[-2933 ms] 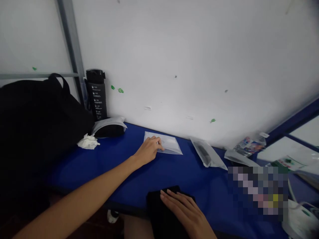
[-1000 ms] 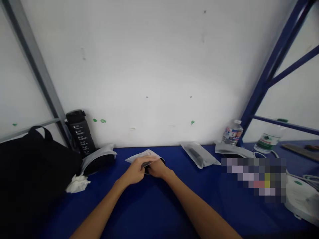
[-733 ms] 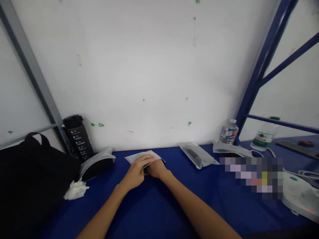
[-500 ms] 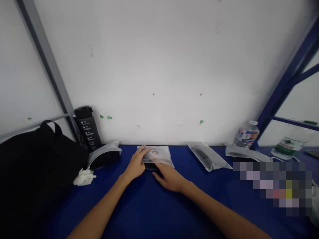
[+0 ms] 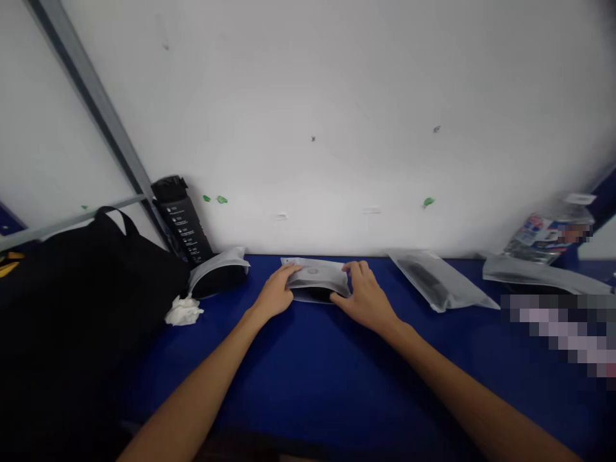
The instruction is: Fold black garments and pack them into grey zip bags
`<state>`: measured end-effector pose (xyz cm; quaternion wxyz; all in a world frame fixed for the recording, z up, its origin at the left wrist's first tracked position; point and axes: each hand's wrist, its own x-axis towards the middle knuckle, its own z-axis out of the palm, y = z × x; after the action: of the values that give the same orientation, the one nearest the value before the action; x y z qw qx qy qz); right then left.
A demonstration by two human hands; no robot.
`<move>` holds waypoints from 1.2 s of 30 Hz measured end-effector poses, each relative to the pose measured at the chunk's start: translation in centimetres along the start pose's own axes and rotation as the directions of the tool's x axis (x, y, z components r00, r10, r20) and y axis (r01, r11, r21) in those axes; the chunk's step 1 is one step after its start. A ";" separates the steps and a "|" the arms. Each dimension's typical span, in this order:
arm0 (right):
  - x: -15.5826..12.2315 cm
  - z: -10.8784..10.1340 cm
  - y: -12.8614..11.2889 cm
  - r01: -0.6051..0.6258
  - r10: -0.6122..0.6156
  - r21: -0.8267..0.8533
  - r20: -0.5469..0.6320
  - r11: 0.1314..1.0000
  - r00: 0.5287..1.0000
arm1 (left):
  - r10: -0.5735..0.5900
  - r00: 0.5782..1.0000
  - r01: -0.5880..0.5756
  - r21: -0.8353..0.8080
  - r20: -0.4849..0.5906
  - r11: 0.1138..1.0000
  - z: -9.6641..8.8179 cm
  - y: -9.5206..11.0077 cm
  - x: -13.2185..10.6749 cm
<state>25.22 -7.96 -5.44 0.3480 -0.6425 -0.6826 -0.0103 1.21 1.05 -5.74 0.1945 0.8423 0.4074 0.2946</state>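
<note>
A frosted plastic pouch (image 5: 315, 278) with something black inside lies on the blue table (image 5: 308, 372) close to the white wall. My left hand (image 5: 275, 293) grips its left end with fingers curled over the top. At the pouch's right end my right hand (image 5: 366, 297) holds on, thumb in front and fingers over the edge. The pouch's open lower edge shows the black item between my hands.
A black bag (image 5: 72, 282) fills the left side, with a dark bottle (image 5: 183, 218), another filled pouch (image 5: 219, 273) and a crumpled tissue (image 5: 183, 312) beside it. More pouches (image 5: 436, 279) and a plastic bottle (image 5: 543, 234) lie to the right.
Earlier my left hand reached for the flat pouch while the right rested on black cloth. Both hands then met at the pouch, and the black item now sits inside it.
</note>
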 end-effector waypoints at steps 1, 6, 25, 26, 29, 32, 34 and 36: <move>0.1 0.3 0.5 -0.052 0.052 -0.001 -0.001 0.999 0.999 | 0.000 1.000 0.000 -0.005 0.010 1.000 0.0 0.2 0.0; 0.8 1.4 1.8 0.064 -0.051 0.163 -0.080 0.985 0.995 | 0.006 0.999 -0.005 -0.017 0.038 1.000 0.1 0.9 -0.4; 1.0 0.3 1.8 -0.099 0.098 0.018 0.037 0.995 0.994 | 0.015 0.994 -0.014 -0.008 0.104 1.000 0.7 2.2 -1.2; 0.9 0.1 1.6 -0.133 0.136 -0.041 0.053 0.990 0.989 | 0.014 0.996 -0.013 -0.012 0.093 1.000 0.8 2.3 -1.2; 0.9 -0.8 0.9 -0.205 0.222 -0.179 0.078 0.962 0.972 | -0.016 1.000 0.016 -0.005 -0.006 1.000 0.6 2.7 -1.3; 1.0 -1.7 0.7 -0.303 0.334 -0.276 0.070 0.912 0.940 | -0.096 0.988 0.100 0.024 -0.123 0.995 -0.2 3.2 -1.3; 1.0 -2.1 0.7 -0.344 0.388 -0.336 0.073 0.877 0.919 | -0.127 0.988 0.127 -0.003 -0.082 0.992 -0.7 3.6 -1.3; 1.0 -2.3 0.6 -0.338 0.401 -0.379 0.097 0.861 0.911 | -0.119 0.993 0.119 -0.039 0.003 0.992 -1.1 3.8 -1.3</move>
<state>26.90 -8.08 -3.44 0.1616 -0.8122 -0.5605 -0.0102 2.01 -2.19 -3.20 0.2282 0.8127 0.4509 0.2902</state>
